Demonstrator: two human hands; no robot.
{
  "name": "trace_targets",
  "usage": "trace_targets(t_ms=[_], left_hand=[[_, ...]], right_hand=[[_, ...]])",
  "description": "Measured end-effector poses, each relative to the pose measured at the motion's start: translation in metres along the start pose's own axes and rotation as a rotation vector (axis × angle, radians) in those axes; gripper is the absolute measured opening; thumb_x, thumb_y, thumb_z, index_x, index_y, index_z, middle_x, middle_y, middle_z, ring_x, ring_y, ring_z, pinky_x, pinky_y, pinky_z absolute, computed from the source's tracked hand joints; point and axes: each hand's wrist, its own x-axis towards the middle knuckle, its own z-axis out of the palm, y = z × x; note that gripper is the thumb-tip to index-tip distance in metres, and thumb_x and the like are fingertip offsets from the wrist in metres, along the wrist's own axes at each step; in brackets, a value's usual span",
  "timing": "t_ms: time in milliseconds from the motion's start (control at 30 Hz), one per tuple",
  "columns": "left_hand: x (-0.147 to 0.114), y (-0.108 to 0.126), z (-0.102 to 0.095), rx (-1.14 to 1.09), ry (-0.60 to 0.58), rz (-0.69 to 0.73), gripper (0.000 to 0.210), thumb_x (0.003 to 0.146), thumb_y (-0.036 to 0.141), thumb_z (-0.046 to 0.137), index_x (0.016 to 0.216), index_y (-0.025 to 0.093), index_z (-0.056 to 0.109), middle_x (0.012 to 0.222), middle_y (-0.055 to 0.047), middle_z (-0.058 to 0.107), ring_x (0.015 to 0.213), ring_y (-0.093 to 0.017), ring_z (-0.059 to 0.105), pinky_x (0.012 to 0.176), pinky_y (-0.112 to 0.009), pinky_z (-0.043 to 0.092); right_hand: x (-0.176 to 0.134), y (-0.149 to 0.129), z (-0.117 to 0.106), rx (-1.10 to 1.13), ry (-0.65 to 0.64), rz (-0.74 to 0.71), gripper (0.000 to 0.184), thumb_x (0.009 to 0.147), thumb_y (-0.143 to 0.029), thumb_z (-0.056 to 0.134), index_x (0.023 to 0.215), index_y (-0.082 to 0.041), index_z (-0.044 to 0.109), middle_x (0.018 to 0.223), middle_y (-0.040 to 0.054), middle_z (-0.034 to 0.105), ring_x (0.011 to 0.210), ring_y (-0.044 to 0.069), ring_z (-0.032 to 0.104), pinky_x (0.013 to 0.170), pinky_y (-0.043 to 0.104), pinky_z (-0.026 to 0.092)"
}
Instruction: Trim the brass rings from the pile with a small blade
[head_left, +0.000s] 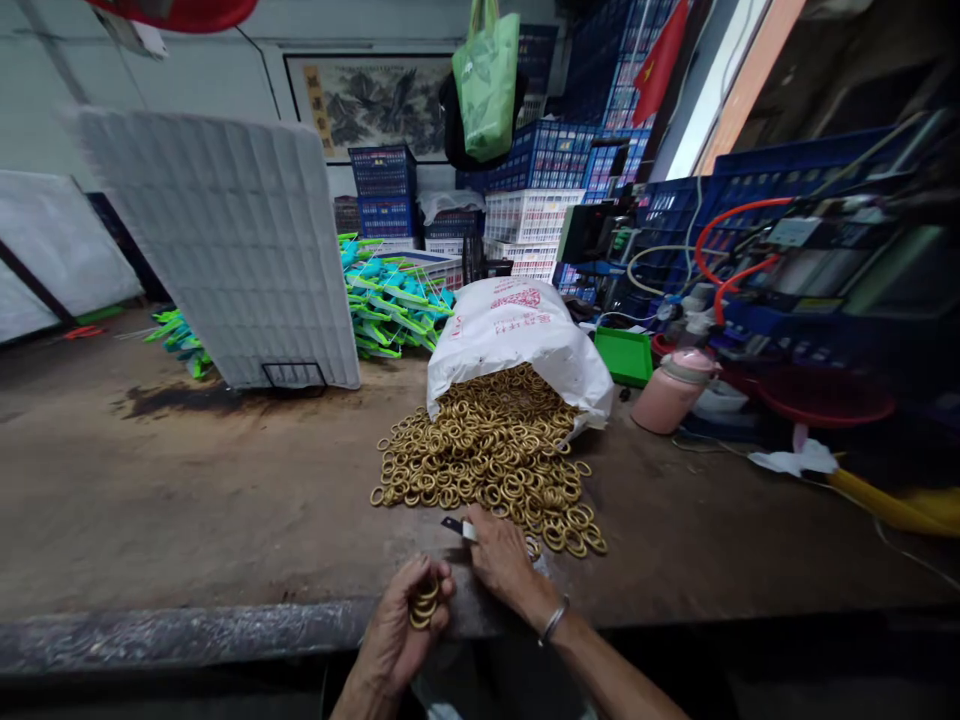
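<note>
My left hand (411,618) is curled, palm up, at the table's front edge. Several brass-coloured rings (424,604) lie stacked in its fingers. To the right, my right hand (501,555) grips a small flat blade-like tool (459,527) with a black tip and a white body; its exact kind is unclear. That hand rests at the near edge of a heap of the same rings (487,450), its fingers partly hidden from above. Out of a white woven sack (517,325) lying on its side, the heap spills toward me.
A quilted white panel (225,240) stands in a wire holder at left, beside green and blue plastic pieces (394,300). At right are a pink flask (673,392), a green tray (624,356) and a red dish (821,395). Crates (532,222) are stacked behind the wooden table (225,500).
</note>
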Motion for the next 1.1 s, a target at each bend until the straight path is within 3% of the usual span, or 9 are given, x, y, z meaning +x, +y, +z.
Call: trace_targets(t_ms=[67, 167, 300, 500, 700, 867, 1100], left_hand=[[0.0, 0.001, 0.003, 0.035, 0.003, 0.024, 0.02, 0.062, 0.024, 0.07, 0.068, 0.013, 0.054, 0.068, -0.002, 0.059, 0.058, -0.01, 0.056, 0.039, -0.014, 0.033], [0.002, 0.001, 0.007, 0.162, -0.016, 0.105, 0.026, 0.063, 0.03, 0.07, 0.077, 0.016, 0.053, 0.064, 0.001, 0.056, 0.053, -0.008, 0.052, 0.037, -0.014, 0.033], [0.005, -0.002, 0.014, 0.427, -0.019, 0.252, 0.04, 0.065, 0.038, 0.066, 0.095, 0.017, 0.052, 0.058, 0.004, 0.053, 0.041, -0.005, 0.042, 0.033, -0.013, 0.027], [0.001, -0.003, 0.027, 0.558, 0.004, 0.188, 0.036, 0.06, 0.047, 0.066, 0.067, 0.016, 0.049, 0.045, 0.008, 0.042, 0.032, -0.001, 0.028, 0.032, -0.014, 0.019], [0.003, -0.006, 0.02, 0.591, 0.034, 0.204, 0.039, 0.063, 0.051, 0.062, 0.063, 0.018, 0.041, 0.042, 0.011, 0.038, 0.032, -0.001, 0.024, 0.033, -0.015, 0.017], [0.004, -0.007, 0.016, 0.643, 0.006, 0.18, 0.038, 0.065, 0.051, 0.06, 0.064, 0.018, 0.041, 0.044, 0.01, 0.038, 0.033, -0.002, 0.024, 0.033, -0.015, 0.017], [0.005, -0.008, 0.011, 0.65, -0.119, 0.114, 0.035, 0.071, 0.05, 0.054, 0.064, 0.017, 0.045, 0.045, 0.008, 0.04, 0.032, -0.002, 0.026, 0.033, -0.016, 0.017]], right_hand=[[-0.002, 0.001, -0.005, 0.198, -0.004, 0.016, 0.012, 0.077, -0.015, 0.038, 0.079, -0.018, 0.049, 0.07, 0.0005, 0.055, 0.065, 0.012, 0.049, 0.059, 0.022, 0.031], [-0.009, 0.003, -0.013, 0.578, -0.057, 0.003, 0.017, 0.08, -0.029, 0.038, 0.069, -0.019, 0.044, 0.063, -0.0033, 0.046, 0.059, 0.01, 0.043, 0.056, 0.02, 0.032], [-0.021, 0.003, -0.021, 0.947, -0.293, 0.09, 0.019, 0.077, -0.038, 0.044, 0.07, -0.02, 0.041, 0.052, -0.0092, 0.032, 0.044, 0.006, 0.027, 0.043, 0.018, 0.024], [-0.029, -0.008, -0.029, 1.214, -0.446, 0.179, 0.03, 0.072, -0.048, 0.05, 0.07, -0.021, 0.039, 0.049, -0.0115, 0.026, 0.039, 0.003, 0.018, 0.038, 0.017, 0.015], [-0.025, -0.01, -0.021, 1.056, -0.309, 0.203, 0.033, 0.075, -0.05, 0.045, 0.065, -0.019, 0.042, 0.046, -0.0094, 0.034, 0.038, 0.004, 0.025, 0.037, 0.017, 0.019], [-0.024, -0.006, -0.016, 0.983, -0.313, 0.201, 0.036, 0.079, -0.048, 0.038, 0.059, -0.018, 0.045, 0.043, -0.0082, 0.034, 0.036, 0.004, 0.025, 0.037, 0.018, 0.02], [-0.021, -0.004, -0.016, 0.855, -0.165, 0.134, 0.019, 0.072, -0.036, 0.048, 0.065, -0.018, 0.046, 0.054, -0.0057, 0.044, 0.051, 0.008, 0.037, 0.048, 0.019, 0.03]])
